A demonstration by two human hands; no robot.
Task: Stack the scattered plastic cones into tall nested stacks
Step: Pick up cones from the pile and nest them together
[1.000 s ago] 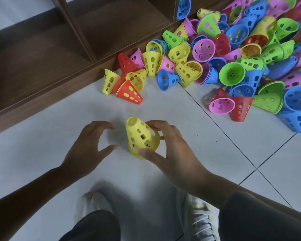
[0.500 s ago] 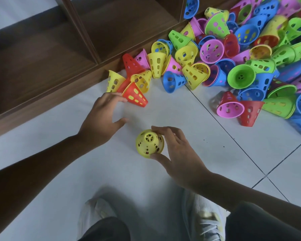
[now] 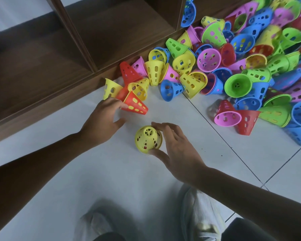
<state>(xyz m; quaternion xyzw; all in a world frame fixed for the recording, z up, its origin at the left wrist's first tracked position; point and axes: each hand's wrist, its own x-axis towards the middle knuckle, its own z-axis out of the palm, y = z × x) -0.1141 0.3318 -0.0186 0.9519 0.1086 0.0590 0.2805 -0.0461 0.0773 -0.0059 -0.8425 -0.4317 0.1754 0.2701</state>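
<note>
A yellow perforated cone [image 3: 148,138] stands upright on the white floor, narrow end up. My right hand [image 3: 175,150] holds it, with fingers on its top and thumb at its base rim. My left hand [image 3: 102,119] reaches forward with fingers spread; its fingertips touch the narrow end of a red cone [image 3: 135,103] lying on its side. Behind that lie a yellow cone [image 3: 110,88], another yellow cone [image 3: 140,88] and a red cone [image 3: 128,72]. A big heap of cones [image 3: 241,54] in several colours fills the upper right.
A dark wooden shelf unit [image 3: 76,49] runs along the floor at the back left, with cones piled against its base. My two feet in pale shoes [image 3: 198,214] are at the bottom. White floor tiles [image 3: 76,171] lie around the standing cone.
The yellow cone went from tilted in my right hand to standing upright on the floor. My left hand moved away from it, forward to the red cone.
</note>
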